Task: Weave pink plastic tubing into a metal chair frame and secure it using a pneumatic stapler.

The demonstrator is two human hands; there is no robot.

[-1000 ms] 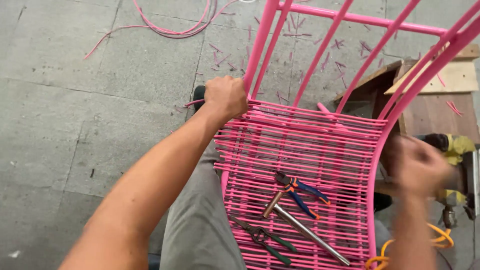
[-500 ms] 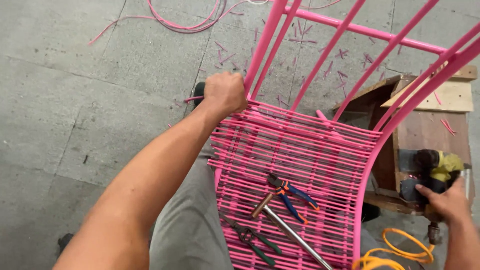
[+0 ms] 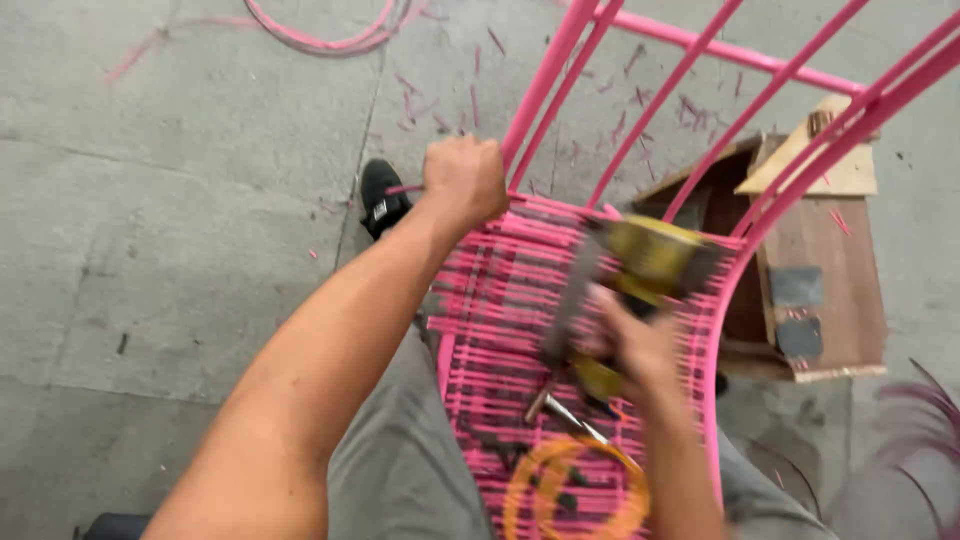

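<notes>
A pink metal chair frame (image 3: pixel 700 110) stands in front of me, its seat (image 3: pixel 500 330) woven from pink cord. My left hand (image 3: pixel 462 178) is clenched on the pink cord at the seat's far left corner, next to the frame's upright. My right hand (image 3: pixel 635 345) holds a yellow and black power tool (image 3: pixel 645 262) over the middle of the seat; both are blurred by motion. An orange coiled hose (image 3: pixel 575 495) trails from the tool over the seat's near part. A hammer (image 3: pixel 560 408) lies on the seat, partly hidden by my right hand.
A wooden box (image 3: pixel 810 260) stands on the concrete floor right of the chair. Loose pink cord (image 3: pixel 320 35) loops on the floor at the top, with short pink offcuts scattered about. My black shoe (image 3: pixel 380 195) rests by the seat's left corner.
My right hand has come from the wooden box at the right, bringing the yellow tool over the seat. The orange hose now lies across the seat's near part. My left hand stays put.
</notes>
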